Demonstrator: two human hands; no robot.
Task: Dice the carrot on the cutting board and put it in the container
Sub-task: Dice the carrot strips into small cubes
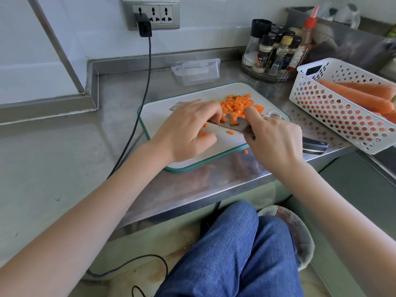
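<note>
Right hand (273, 138): grips knife (227, 125) handle, blade flat over cutting board (158, 112).
Left hand (184, 129): curled fingers pressing diced carrot (237, 105) against the blade.
Container (196, 71): behind board, apart.

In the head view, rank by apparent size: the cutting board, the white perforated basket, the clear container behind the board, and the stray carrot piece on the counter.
1. cutting board
2. white basket, partly cropped and nearer, so close to the board
3. clear container
4. stray carrot piece

Both hands on knife (227, 124) blade, diced carrot (239, 105) heaped on cutting board (158, 110)
</note>
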